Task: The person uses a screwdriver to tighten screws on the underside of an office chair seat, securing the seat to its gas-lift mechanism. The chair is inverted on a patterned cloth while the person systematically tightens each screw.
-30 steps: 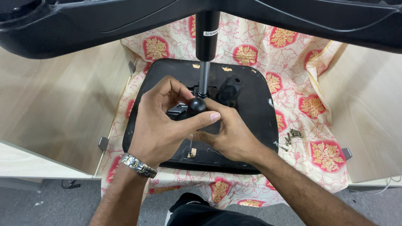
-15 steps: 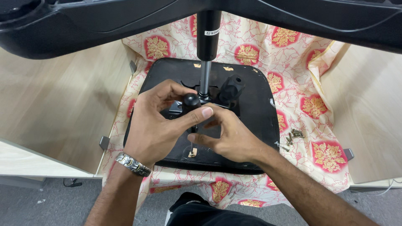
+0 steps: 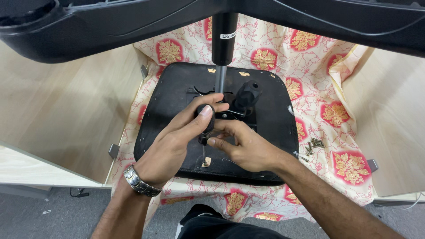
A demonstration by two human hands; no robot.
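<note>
On the black seat pan [image 3: 177, 102], lying upside down on a flowered cloth [image 3: 318, 88] over the surface: left hand [image 3: 177, 141] gripping a black-handled screwdriver [image 3: 204, 126], fingers [image 3: 208, 111] closing round the handle top, thumb pressing its end. Right hand [image 3: 248, 148] steadying lower down, fingertips pinching close about the shaft just above a small screw [image 3: 205, 163] at a bracket near the pan's front edge; whether touching the shaft, hard to tell. Doing it well probably meaning: keeping the driver upright over the screw, pressing straight down while turning, guiding the tip with the right fingers to stop it slipping onto the pan.

Around it: a metal mechanism with a black knob [image 3: 248, 94] sitting at the pan's middle, a gas cylinder [image 3: 223, 40] rising from it toward the black chair base [image 3: 88, 26] hanging close overhead and crowding the view. Loose screws [image 3: 313, 146] lying in a heap on the cloth to the right, well apart. Wooden panels [image 3: 53, 110] flanking both sides.
</note>
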